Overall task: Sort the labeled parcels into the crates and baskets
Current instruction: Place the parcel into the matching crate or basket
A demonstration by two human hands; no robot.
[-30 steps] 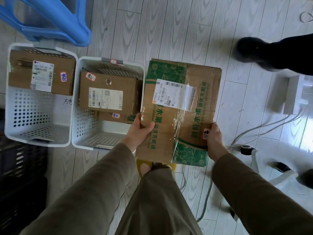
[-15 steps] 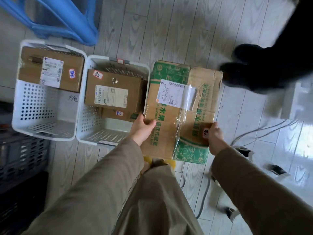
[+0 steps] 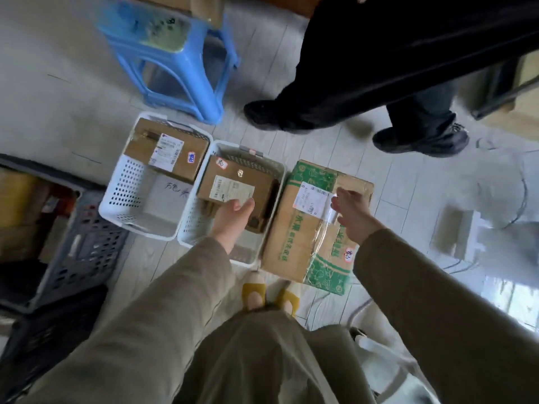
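Observation:
A large brown-and-green cardboard parcel with a white shipping label lies flat on the floor, right of two white perforated baskets. My right hand hovers open over its label, holding nothing. Above the middle basket my left hand is open, fingers apart, over a brown labeled parcel that rests on another parcel. The left basket holds one brown labeled parcel at its far end.
A blue plastic stool stands beyond the baskets. Another person's dark legs and shoes are close behind the large parcel. A grey crate with goods sits at the left. Cables and a white object lie on the floor at the right.
Both hands have let go of the large parcel, which now lies on the floor beside the middle basket. The view has pulled back and up. The other person has stepped closer.

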